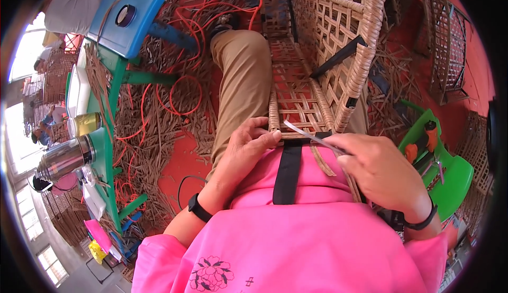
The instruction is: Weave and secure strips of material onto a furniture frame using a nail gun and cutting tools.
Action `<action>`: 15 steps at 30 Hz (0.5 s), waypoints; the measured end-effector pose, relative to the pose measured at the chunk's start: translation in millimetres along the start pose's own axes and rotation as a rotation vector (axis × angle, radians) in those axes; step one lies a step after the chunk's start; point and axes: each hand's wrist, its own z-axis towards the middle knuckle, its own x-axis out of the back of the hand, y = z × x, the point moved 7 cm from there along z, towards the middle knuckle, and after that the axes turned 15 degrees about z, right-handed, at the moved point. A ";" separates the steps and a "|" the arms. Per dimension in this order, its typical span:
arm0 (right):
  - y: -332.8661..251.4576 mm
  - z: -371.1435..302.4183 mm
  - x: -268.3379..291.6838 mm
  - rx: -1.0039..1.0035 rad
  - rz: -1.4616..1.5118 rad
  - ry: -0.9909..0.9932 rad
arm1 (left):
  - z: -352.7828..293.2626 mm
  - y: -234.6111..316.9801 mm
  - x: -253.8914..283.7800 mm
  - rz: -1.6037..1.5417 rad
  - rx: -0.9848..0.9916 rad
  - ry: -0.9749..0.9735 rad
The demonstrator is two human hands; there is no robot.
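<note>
A woven wicker frame (338, 55) of brown flat strips, with wrapped edges, stands between my legs and leans against my lap. My left hand (248, 143) is closed on its near left corner, with the thumb on top of the wrapped rim. Closed in my right hand (378, 168) is a thin silver pointed tool (307, 132). Its tip lies over the frame's near edge, a little right of my left thumb. Loose strip ends (324, 161) hang from that edge onto my pink top. A black strap (287, 174) runs down from the edge over my lap.
A green plastic stool (455, 179) at right holds an orange and black power tool (431, 134). Left are a blue stool (114, 33) with a tape roll (125, 15), and a thermos (66, 158). An orange hose (198, 100) winds over cut strips (159, 150) on the red floor.
</note>
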 end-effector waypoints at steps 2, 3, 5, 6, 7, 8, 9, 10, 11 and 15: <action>9.8 -9.0 4.0 -0.031 0.073 0.101 | -2.7 1.9 -3.0 0.063 -0.005 0.037; 15.1 -13.9 10.1 -0.065 0.145 0.210 | -4.5 2.8 -5.0 0.130 -0.011 0.068; 17.5 -14.5 8.3 -0.084 0.175 0.192 | -4.4 3.4 -7.8 0.177 -0.021 0.126; 20.0 -14.3 6.9 -0.091 0.203 0.215 | -3.9 2.5 -7.9 0.145 -0.041 0.154; 21.0 -13.9 5.9 -0.095 0.231 0.236 | -3.2 1.6 -7.2 0.113 -0.063 0.183; 19.7 -12.4 5.0 -0.091 0.227 0.229 | 0.8 0.1 -8.7 0.093 -0.084 0.188; 23.3 -10.2 3.9 -0.161 0.267 0.226 | 2.4 0.2 -4.7 0.087 -0.087 0.196; 26.7 -9.3 2.0 -0.231 0.305 0.223 | 3.9 -2.5 -1.8 0.095 -0.039 0.163; 26.9 -8.7 0.6 -0.224 0.296 0.220 | 5.3 -5.3 -1.6 0.102 0.004 0.126; 25.3 -9.0 -1.3 -0.216 0.311 0.244 | -7.2 -12.6 -5.4 -0.267 0.122 -0.065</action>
